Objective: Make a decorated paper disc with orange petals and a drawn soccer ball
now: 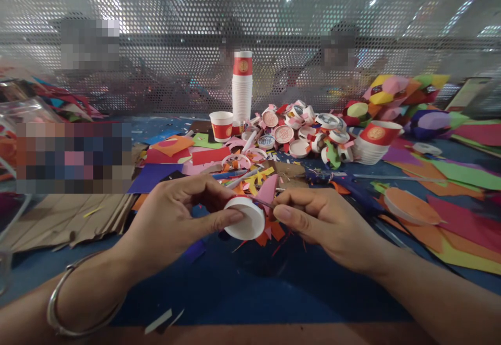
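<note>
At the counter's (219, 298) near side, a few pale paper scraps (158, 321) lie below the hands, and a metal bangle (58, 303) circles the left wrist. The left hand (176, 212) holds a cut-down paper-cup base (246, 222), thumb flat on its white face, fingers curled behind. The base sits between the two hands, its round face tipped toward the wearer, the left hand touching it and the right just beside its right rim. The right hand (324, 219) is in a narrow pinch, thumb and forefinger closed on a thin dark strip (264, 203) whose length runs roughly sideways to the base's rim; blur hides whether it joins the pink paper piece (268, 189) standing just behind. Both forearms slant inward, palms facing each other. Beyond lie coloured cuttings (256, 180), a heap of cup bases (284, 134), then a tall stack of paper cups (242, 94) before a perforated screen (168, 32).
</note>
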The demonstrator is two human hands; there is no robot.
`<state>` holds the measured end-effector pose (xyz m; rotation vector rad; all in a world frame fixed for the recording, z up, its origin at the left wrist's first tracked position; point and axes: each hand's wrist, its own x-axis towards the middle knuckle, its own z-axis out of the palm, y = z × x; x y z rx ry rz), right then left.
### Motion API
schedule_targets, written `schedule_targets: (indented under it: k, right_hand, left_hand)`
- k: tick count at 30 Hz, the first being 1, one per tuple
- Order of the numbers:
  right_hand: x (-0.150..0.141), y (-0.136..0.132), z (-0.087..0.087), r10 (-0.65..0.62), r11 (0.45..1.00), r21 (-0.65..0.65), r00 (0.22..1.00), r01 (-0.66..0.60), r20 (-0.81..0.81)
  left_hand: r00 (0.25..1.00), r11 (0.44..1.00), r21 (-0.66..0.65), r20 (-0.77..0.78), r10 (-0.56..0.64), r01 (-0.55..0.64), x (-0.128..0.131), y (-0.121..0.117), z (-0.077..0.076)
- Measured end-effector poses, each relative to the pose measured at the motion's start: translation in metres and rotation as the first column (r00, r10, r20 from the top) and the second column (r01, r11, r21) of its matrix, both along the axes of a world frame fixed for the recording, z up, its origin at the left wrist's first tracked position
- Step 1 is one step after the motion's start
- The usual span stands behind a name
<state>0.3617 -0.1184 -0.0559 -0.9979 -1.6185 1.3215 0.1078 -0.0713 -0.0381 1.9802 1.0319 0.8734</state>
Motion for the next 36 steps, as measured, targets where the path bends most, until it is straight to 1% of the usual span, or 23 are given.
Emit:
schedule_targets:
  k: [4, 7, 11, 14, 18, 21, 25, 28, 30, 33, 35, 36]
  right_hand:
    - [-0.001, 0.001, 0.001, 0.005, 1.000, 0.021, 1.000, -0.005, 0.008]
    - [-0.001, 0.001, 0.000, 0.001, 0.999, 0.040, 0.999, -0.002, 0.032]
    - [-0.002, 0.001, 0.000, -0.023, 0.999, 0.036, 0.998, 0.021, 0.060]
    - [-0.002, 0.001, -0.001, -0.045, 0.999, 0.002, 0.999, 0.045, 0.014]
    - [0.000, 0.003, -0.004, -0.076, 0.997, -0.031, 0.997, 0.075, -0.029]
    - [0.001, 0.004, -0.008, -0.107, 0.994, -0.030, 0.994, 0.106, -0.039]
    - [0.002, 0.006, -0.011, -0.160, 0.987, -0.030, 0.986, 0.159, -0.037]
    - [0.002, 0.007, -0.011, -0.191, 0.982, -0.010, 0.981, 0.191, -0.023]
    - [0.001, 0.007, -0.009, -0.207, 0.978, 0.017, 0.978, 0.207, 0.014]
    - [0.001, 0.005, -0.008, -0.214, 0.976, 0.084, 0.965, 0.203, 0.149]
    - [0.000, 0.004, -0.008, -0.197, 0.976, 0.140, 0.942, 0.164, 0.273]
    - [-0.001, 0.003, -0.008, -0.173, 0.979, 0.159, 0.925, 0.125, 0.337]
  left_hand:
    - [1.000, 0.999, 0.039, -0.001, 0.005, -0.005, 0.002, -0.002, 0.003]
    - [1.000, 0.999, 0.036, -0.004, -0.003, 0.003, 0.004, -0.004, 0.004]
    - [0.999, 1.000, -0.007, 0.022, -0.025, 0.025, 0.005, -0.004, 0.005]
    - [1.000, 0.999, -0.042, 0.028, 0.008, -0.007, 0.005, -0.002, 0.004]
    - [0.998, 0.994, -0.110, 0.063, 0.001, 0.006, 0.004, 0.000, 0.003]
    - [0.987, 0.982, -0.191, 0.160, 0.033, -0.002, 0.004, 0.001, 0.004]
    - [0.926, 0.953, -0.300, 0.366, 0.091, 0.025, 0.004, 0.004, 0.004]
    - [0.897, 0.921, -0.385, 0.424, 0.122, 0.057, 0.004, 0.008, 0.002]
    - [0.887, 0.895, -0.439, 0.442, 0.137, 0.081, 0.004, 0.009, 0.001]
    - [0.853, 0.863, -0.491, 0.497, 0.161, 0.123, 0.005, 0.010, 0.001]
    - [0.829, 0.850, -0.510, 0.527, 0.188, 0.131, 0.006, 0.010, 0.002]
    - [0.820, 0.846, -0.517, 0.536, 0.202, 0.130, 0.006, 0.011, 0.002]
